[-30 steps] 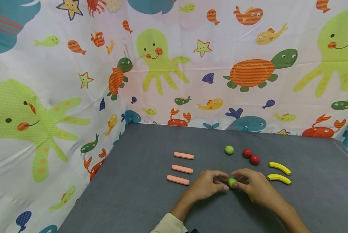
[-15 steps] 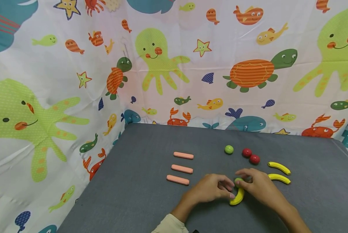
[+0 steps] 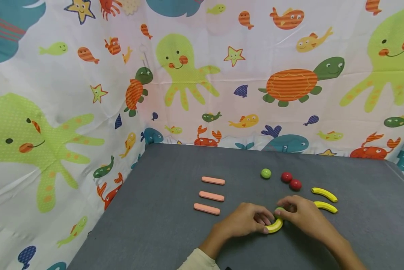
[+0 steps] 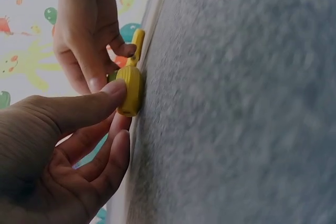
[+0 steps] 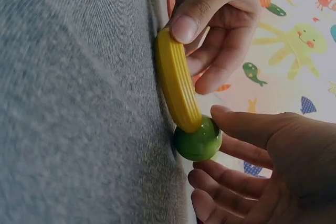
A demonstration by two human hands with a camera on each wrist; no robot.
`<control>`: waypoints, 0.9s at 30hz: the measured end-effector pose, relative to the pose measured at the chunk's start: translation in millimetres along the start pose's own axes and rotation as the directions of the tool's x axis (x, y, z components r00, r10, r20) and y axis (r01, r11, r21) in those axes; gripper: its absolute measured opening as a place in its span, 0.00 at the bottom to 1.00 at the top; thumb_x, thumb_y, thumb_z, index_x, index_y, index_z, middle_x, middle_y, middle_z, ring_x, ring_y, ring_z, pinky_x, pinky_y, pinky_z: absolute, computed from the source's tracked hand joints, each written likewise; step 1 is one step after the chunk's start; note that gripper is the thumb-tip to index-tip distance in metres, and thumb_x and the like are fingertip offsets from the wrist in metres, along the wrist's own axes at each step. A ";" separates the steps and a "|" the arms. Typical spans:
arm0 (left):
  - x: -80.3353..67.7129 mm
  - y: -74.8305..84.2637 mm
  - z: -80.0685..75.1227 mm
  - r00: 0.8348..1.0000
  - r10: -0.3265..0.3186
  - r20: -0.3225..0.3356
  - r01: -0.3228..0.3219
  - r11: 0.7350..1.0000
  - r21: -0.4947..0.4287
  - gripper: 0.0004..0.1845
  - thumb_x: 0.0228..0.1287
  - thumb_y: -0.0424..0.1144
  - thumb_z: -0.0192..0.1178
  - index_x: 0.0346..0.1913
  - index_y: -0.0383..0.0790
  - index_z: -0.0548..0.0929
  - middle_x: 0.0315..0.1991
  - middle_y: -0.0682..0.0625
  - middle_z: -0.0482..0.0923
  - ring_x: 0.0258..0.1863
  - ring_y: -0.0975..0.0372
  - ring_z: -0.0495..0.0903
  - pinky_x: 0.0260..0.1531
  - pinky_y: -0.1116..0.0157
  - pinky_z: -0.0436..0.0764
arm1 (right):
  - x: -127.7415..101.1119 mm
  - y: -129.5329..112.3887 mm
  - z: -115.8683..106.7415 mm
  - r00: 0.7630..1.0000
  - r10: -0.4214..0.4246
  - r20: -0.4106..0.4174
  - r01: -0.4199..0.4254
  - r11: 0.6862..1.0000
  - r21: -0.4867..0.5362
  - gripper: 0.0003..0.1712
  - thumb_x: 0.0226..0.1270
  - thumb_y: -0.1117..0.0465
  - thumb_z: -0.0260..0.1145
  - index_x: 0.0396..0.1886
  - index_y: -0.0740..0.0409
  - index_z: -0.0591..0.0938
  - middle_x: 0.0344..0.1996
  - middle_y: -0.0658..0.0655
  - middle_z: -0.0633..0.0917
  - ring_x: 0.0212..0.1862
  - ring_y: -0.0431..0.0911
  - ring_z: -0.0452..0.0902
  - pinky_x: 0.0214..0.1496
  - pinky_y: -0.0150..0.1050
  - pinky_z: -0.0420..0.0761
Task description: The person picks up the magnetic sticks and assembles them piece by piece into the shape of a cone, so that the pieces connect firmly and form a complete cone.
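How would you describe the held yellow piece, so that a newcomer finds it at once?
On the gray table, right of three pink sticks, find the left grip. It pinches the curved yellow piece. Unlike the two other yellow pieces, farther right, this one is held and touches a green ball.
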State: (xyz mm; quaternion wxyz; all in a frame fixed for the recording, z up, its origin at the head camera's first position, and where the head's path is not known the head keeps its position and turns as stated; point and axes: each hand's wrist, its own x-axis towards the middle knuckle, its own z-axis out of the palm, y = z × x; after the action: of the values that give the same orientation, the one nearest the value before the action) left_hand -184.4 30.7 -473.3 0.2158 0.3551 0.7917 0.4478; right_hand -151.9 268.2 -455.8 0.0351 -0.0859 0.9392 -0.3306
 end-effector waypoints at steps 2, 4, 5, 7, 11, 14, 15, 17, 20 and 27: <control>-0.3 -0.9 -2.8 1.000 0.003 -0.012 -0.003 1.000 -0.003 0.16 0.64 0.28 0.74 0.54 0.39 0.90 0.39 0.58 0.90 0.36 0.79 0.83 0.41 0.78 0.81 | -0.7 1.0 -1.5 1.000 0.012 0.013 -0.012 1.000 0.026 0.19 0.69 0.47 0.76 0.52 0.55 0.89 0.41 0.49 0.87 0.40 0.42 0.79 0.38 0.36 0.78; -0.9 -2.0 -5.6 1.000 -0.001 -0.030 0.002 1.000 0.004 0.15 0.66 0.28 0.73 0.54 0.40 0.90 0.40 0.58 0.91 0.38 0.79 0.83 0.42 0.77 0.81 | -0.8 1.8 -3.8 0.999 0.030 0.038 -0.032 0.998 0.053 0.21 0.69 0.48 0.77 0.53 0.56 0.89 0.44 0.50 0.87 0.41 0.43 0.80 0.39 0.36 0.79; -1.1 -2.8 -6.8 0.999 -0.004 -0.041 0.004 1.000 0.008 0.15 0.66 0.28 0.72 0.55 0.40 0.90 0.41 0.57 0.91 0.39 0.79 0.83 0.43 0.77 0.81 | -0.6 2.0 -5.1 0.998 0.040 0.053 -0.043 0.997 0.063 0.21 0.68 0.49 0.77 0.53 0.56 0.89 0.44 0.50 0.88 0.42 0.43 0.80 0.39 0.37 0.80; -1.5 -4.3 -8.8 0.998 -0.009 -0.065 0.011 1.000 0.020 0.15 0.67 0.29 0.72 0.55 0.42 0.90 0.42 0.57 0.91 0.40 0.79 0.83 0.44 0.77 0.80 | 0.0 2.3 -7.5 0.995 0.057 0.082 -0.064 0.994 0.086 0.19 0.68 0.51 0.78 0.52 0.56 0.89 0.44 0.51 0.88 0.42 0.44 0.82 0.39 0.37 0.81; -0.9 -6.6 -9.5 0.996 -0.012 -0.087 0.016 0.999 0.042 0.15 0.67 0.33 0.73 0.55 0.45 0.91 0.44 0.59 0.90 0.41 0.79 0.82 0.45 0.76 0.80 | -0.3 3.0 -10.8 0.989 0.069 0.131 -0.084 0.990 0.114 0.16 0.67 0.52 0.78 0.49 0.55 0.89 0.40 0.50 0.88 0.41 0.45 0.82 0.37 0.38 0.81; -0.2 -7.0 -9.0 0.997 0.000 -0.082 0.007 0.997 0.082 0.14 0.66 0.36 0.75 0.54 0.47 0.92 0.44 0.63 0.90 0.41 0.80 0.82 0.45 0.77 0.79 | -1.1 3.3 -12.3 0.985 0.052 0.165 -0.076 0.987 0.144 0.17 0.68 0.52 0.77 0.49 0.56 0.89 0.38 0.51 0.87 0.40 0.46 0.82 0.35 0.37 0.82; -0.1 -7.1 -8.7 0.997 0.004 -0.081 0.004 0.995 0.100 0.13 0.66 0.37 0.75 0.53 0.47 0.93 0.44 0.64 0.90 0.42 0.80 0.81 0.45 0.77 0.79 | -1.5 3.4 -13.0 0.984 0.046 0.173 -0.073 0.985 0.153 0.17 0.68 0.51 0.77 0.49 0.57 0.89 0.38 0.51 0.87 0.40 0.46 0.82 0.35 0.37 0.82; -0.1 -6.6 -8.5 0.997 0.008 -0.078 0.002 0.992 0.126 0.11 0.66 0.38 0.75 0.51 0.48 0.94 0.43 0.66 0.89 0.42 0.80 0.81 0.44 0.78 0.78 | -2.3 4.0 -15.1 0.983 0.038 0.180 -0.068 0.984 0.166 0.19 0.69 0.51 0.76 0.51 0.58 0.89 0.40 0.52 0.88 0.40 0.47 0.82 0.36 0.38 0.82; -0.7 -6.3 -8.3 0.997 0.011 -0.077 0.002 0.986 0.164 0.10 0.66 0.39 0.75 0.48 0.50 0.95 0.42 0.68 0.88 0.42 0.80 0.79 0.44 0.78 0.77 | -3.8 5.5 -20.2 0.988 0.050 0.148 -0.073 0.985 0.155 0.21 0.70 0.50 0.76 0.54 0.58 0.88 0.44 0.53 0.89 0.43 0.46 0.84 0.37 0.38 0.83; -1.7 -6.0 -8.1 0.996 0.032 -0.081 -0.013 0.974 0.227 0.10 0.65 0.41 0.75 0.48 0.52 0.96 0.42 0.67 0.88 0.42 0.81 0.78 0.44 0.78 0.76 | -9.0 17.1 -40.5 0.996 0.079 -0.051 -0.077 0.996 0.035 0.24 0.69 0.51 0.77 0.57 0.61 0.87 0.48 0.58 0.89 0.46 0.50 0.85 0.38 0.37 0.83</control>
State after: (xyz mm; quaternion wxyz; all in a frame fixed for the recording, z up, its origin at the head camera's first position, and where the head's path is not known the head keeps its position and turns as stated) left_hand -190.9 22.9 -474.3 0.1356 0.3672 0.8419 0.3716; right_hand -150.4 307.9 -434.9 0.0248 -0.0397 0.9368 -0.3467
